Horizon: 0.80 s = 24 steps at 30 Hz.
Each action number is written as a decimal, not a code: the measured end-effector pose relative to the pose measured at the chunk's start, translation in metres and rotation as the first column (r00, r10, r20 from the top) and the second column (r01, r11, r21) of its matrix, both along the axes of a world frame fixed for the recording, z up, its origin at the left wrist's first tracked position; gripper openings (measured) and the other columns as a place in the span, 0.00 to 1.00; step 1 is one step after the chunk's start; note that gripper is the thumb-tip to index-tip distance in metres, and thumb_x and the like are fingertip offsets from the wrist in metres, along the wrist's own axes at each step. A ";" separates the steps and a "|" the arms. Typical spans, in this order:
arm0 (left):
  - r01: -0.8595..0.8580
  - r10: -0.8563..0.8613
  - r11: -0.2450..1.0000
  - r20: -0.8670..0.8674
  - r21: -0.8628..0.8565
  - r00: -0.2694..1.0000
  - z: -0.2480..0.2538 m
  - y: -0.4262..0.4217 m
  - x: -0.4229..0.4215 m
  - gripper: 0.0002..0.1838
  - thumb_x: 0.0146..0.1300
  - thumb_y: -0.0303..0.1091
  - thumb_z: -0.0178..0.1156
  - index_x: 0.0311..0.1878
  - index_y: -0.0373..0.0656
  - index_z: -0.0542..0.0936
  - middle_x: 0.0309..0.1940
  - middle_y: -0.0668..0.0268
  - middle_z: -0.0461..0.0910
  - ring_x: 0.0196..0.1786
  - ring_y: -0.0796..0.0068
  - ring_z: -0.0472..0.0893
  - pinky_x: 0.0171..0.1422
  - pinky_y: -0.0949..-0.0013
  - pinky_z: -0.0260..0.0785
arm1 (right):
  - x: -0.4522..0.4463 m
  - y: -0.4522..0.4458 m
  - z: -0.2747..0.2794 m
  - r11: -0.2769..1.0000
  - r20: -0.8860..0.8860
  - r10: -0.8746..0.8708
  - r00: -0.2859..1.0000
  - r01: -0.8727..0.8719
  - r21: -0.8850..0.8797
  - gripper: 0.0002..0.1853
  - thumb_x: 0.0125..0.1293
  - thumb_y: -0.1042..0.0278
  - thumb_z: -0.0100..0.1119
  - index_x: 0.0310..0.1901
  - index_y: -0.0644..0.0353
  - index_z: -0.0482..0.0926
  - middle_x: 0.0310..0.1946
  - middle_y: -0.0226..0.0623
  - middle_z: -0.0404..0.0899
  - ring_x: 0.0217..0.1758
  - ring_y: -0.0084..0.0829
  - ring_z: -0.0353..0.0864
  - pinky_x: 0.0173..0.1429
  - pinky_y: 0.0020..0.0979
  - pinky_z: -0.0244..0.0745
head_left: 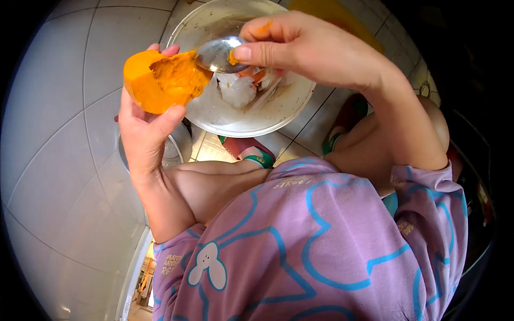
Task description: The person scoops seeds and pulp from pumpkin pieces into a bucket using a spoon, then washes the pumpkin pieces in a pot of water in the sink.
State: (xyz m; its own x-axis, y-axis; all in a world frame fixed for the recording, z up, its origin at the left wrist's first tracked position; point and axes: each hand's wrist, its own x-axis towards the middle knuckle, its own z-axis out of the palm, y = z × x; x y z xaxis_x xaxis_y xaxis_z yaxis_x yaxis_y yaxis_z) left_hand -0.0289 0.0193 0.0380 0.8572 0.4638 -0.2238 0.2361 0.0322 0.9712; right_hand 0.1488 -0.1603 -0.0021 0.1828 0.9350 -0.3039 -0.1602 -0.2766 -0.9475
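Orange pumpkin (143,80) fills my left hand (142,123), fingers spread wide around it; just beside them, my right hand (300,48) pinches a spoon (215,52), thumb against pulp (233,57). Below my fingers: a bucket (292,104).

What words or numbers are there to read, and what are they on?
"STRGET", or something like it: purple shirt, front; the line above it is too blurred.
"HARD", "ARDS" and "RG", partly hidden in folds: left sleeve.
Yellowish letters, too blurred to read surely: right sleeve.
No numbers I can read, and no writing visible on the orange piece or spoon.
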 end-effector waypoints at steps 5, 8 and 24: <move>0.088 -0.086 0.989 0.017 -0.121 0.996 0.000 0.003 -0.009 0.51 0.48 0.36 0.76 0.72 0.33 0.59 0.63 0.50 0.72 0.65 0.60 0.74 0.68 0.59 0.69 | 0.009 0.001 0.074 0.967 0.112 0.114 0.987 -0.085 -0.239 0.24 0.72 0.49 0.53 0.40 0.69 0.81 0.31 0.40 0.81 0.35 0.31 0.79 0.44 0.32 0.74; 0.100 -0.103 0.982 -0.010 -0.160 0.995 0.000 0.003 -0.008 0.52 0.47 0.35 0.77 0.73 0.33 0.58 0.63 0.50 0.72 0.64 0.60 0.74 0.68 0.58 0.69 | -0.008 0.011 0.053 0.984 0.283 0.156 0.946 -0.125 -0.125 0.25 0.70 0.48 0.53 0.38 0.66 0.83 0.27 0.39 0.81 0.31 0.29 0.79 0.39 0.31 0.73; 0.173 -0.190 0.975 -0.120 -0.136 0.975 0.016 0.007 -0.018 0.48 0.46 0.25 0.76 0.71 0.30 0.62 0.61 0.50 0.74 0.64 0.62 0.74 0.70 0.59 0.66 | -0.034 0.023 0.044 0.986 0.784 0.158 0.600 -0.053 -0.158 0.23 0.67 0.50 0.56 0.34 0.67 0.82 0.25 0.41 0.81 0.30 0.34 0.80 0.38 0.35 0.75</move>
